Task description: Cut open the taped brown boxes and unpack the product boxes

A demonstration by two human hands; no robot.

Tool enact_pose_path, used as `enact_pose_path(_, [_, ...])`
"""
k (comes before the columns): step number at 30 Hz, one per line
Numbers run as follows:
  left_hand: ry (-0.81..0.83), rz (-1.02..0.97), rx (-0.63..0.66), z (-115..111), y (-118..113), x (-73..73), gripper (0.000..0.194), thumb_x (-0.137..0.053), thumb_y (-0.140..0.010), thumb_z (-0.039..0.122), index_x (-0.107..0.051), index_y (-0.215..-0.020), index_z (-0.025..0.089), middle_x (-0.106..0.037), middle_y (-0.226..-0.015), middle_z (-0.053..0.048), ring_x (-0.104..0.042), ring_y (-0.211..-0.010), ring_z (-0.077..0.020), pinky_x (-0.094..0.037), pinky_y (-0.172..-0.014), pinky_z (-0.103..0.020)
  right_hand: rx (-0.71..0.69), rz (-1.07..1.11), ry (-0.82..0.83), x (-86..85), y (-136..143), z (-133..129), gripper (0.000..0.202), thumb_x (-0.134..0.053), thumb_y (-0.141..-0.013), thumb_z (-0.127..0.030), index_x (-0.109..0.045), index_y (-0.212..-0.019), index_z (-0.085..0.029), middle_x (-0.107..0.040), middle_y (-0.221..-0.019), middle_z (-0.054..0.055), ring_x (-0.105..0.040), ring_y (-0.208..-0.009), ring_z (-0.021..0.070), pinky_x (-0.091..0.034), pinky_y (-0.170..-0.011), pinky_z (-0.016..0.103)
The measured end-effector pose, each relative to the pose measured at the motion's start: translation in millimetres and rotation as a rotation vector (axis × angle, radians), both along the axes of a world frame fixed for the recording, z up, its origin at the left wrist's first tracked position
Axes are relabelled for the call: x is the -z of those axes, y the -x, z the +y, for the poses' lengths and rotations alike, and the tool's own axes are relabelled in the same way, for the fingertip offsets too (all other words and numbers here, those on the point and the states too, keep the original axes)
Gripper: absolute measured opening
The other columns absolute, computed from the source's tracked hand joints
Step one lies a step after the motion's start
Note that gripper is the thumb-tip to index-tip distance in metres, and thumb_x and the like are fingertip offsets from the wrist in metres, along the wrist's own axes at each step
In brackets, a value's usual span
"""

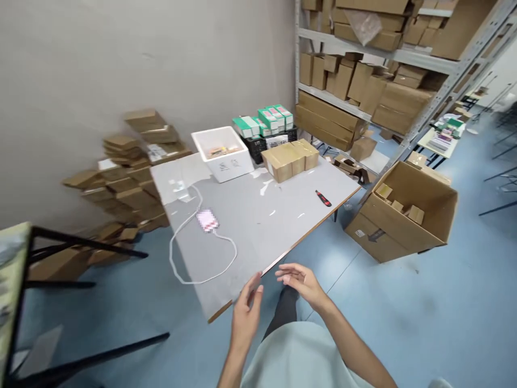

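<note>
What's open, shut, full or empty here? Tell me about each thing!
Left hand, open, empty
Right hand, open, empty
White bin, open, partly filled
Big box, open, small boxes inside
Brown boxes on table, shut
Phone, cable attached
Knife, blade unclear

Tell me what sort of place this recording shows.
Probably a packing or storage room: metal shelving loaded with cardboard boxes, a work table with a utility knife lying on it, and a large open carton nearby.
</note>
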State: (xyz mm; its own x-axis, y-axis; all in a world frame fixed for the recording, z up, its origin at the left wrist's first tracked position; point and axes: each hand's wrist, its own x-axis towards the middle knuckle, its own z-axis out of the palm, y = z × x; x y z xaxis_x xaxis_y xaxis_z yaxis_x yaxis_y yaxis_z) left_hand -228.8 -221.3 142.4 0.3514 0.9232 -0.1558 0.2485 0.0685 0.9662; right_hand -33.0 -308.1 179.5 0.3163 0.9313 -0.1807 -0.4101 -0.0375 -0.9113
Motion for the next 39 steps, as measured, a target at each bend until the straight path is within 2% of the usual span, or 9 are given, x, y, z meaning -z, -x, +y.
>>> enact_pose_path(8, [0.07, -0.043, 0.051, 114.4, -150.0, -1.8, 0.07, -0.072, -0.095, 0.082, -0.077, -0.137, 0.026, -0.079, -0.154, -0.02, -0.072, -0.151, -0.04, -0.055, -0.133, -0.061, 0.252, -0.16, 0.116, -22.8, -158.8, 59.7, 0.053, -0.095, -0.087, -0.072, -0.087, -0.12, -0.032, -0.09, -0.123, 0.011, -0.086, -0.114, 0.035, -0.067, -0.113, 0.059])
enact_pose_path(14, [0.047, -0.108, 0.144, 195.7, -271.5, -37.6, 0.065, -0.071, -0.097, 0.071, -0.077, -0.139, 0.022, -0.079, -0.154, -0.02, -0.073, -0.151, -0.0372, -0.055, -0.133, -0.058, 0.416, -0.304, 0.173, -42.1, -263.9, 118.7, 0.051, -0.095, -0.087, -0.066, -0.086, -0.124, -0.031, -0.087, -0.131, 0.013, -0.082, -0.119, 0.0354, -0.065, -0.113, 0.058])
enact_pose_path(20, [-0.043, -0.083, 0.186, 253.0, -357.3, -63.8, 0.056, -0.066, -0.106, 0.061, -0.076, -0.143, 0.022, -0.079, -0.155, -0.017, -0.073, -0.15, -0.0329, -0.056, -0.133, -0.052, 0.371, -0.396, 0.147, -26.5, -345.2, 188.3, 0.046, -0.089, -0.094, -0.058, -0.085, -0.131, -0.031, -0.081, -0.142, 0.015, -0.078, -0.129, 0.0347, -0.065, -0.112, 0.052])
enact_pose_path(23, [-0.045, -0.05, 0.104, 266.7, -385.6, -65.4, 0.056, -0.066, -0.106, 0.061, -0.077, -0.145, 0.022, -0.078, -0.157, -0.016, -0.073, -0.151, -0.0328, -0.056, -0.133, -0.052, 0.3, -0.481, 0.125, -16.2, -399.2, 242.4, 0.045, -0.088, -0.096, -0.056, -0.085, -0.132, -0.03, -0.078, -0.145, 0.014, -0.074, -0.137, 0.0343, -0.062, -0.119, 0.051])
enact_pose_path(27, [0.037, 0.013, -0.067, 270.3, -417.9, -65.1, 0.06, -0.067, -0.105, 0.066, -0.076, -0.146, 0.023, -0.077, -0.159, -0.017, -0.071, -0.153, -0.035, -0.056, -0.132, -0.054, 0.177, -0.663, 0.113, -5.3, -487.3, 352.2, 0.051, -0.089, -0.095, -0.055, -0.083, -0.138, -0.028, -0.07, -0.157, 0.016, -0.059, -0.158, 0.0366, -0.043, -0.141, 0.056])
enact_pose_path(30, [0.107, 0.06, -0.17, 268.9, -447.5, -67.7, 0.061, -0.067, -0.104, 0.066, -0.076, -0.146, 0.023, -0.076, -0.16, -0.017, -0.069, -0.155, -0.036, -0.055, -0.133, -0.056, 0.089, -0.832, 0.232, 11.6, -547.7, 446.1, 0.077, -0.097, -0.089, -0.057, -0.074, -0.155, -0.024, -0.048, -0.182, 0.02, -0.03, -0.179, 0.0427, -0.024, -0.149, 0.062])
enact_pose_path(33, [0.108, 0.076, -0.23, 269.5, -482.5, -71.6, 0.056, -0.066, -0.107, 0.062, -0.077, -0.146, 0.024, -0.077, -0.159, -0.016, -0.069, -0.156, -0.0341, -0.054, -0.134, -0.053, -0.011, -0.989, 0.39, 45.6, -589.6, 517.1, 0.106, -0.095, -0.087, -0.072, -0.057, -0.173, -0.024, -0.02, -0.197, 0.021, 0.004, -0.186, 0.0451, -0.018, -0.145, 0.075])
enact_pose_path(36, [0.095, 0.055, -0.238, 272.2, -515.8, -73.8, 0.052, -0.063, -0.11, 0.056, -0.076, -0.148, 0.023, -0.076, -0.16, -0.014, -0.068, -0.157, -0.0311, -0.052, -0.136, -0.05, -0.108, -1.079, 0.464, 84.2, -615.0, 547.9, 0.123, -0.092, -0.087, -0.076, -0.044, -0.182, -0.016, -0.006, -0.199, 0.028, 0.01, -0.185, 0.048, -0.007, -0.142, 0.081])
enact_pose_path(39, [0.125, 0.033, -0.249, 270.3, -543.6, -74.6, 0.05, -0.06, -0.112, 0.051, -0.075, -0.15, 0.022, -0.077, -0.159, -0.014, -0.068, -0.156, -0.0302, -0.052, -0.136, -0.05, -0.217, -1.214, 0.462, 107.7, -634.9, 549.8, 0.115, -0.08, -0.097, -0.075, -0.038, -0.184, -0.013, -0.001, -0.199, 0.029, 0.008, -0.185, 0.0475, -0.007, -0.141, 0.084])
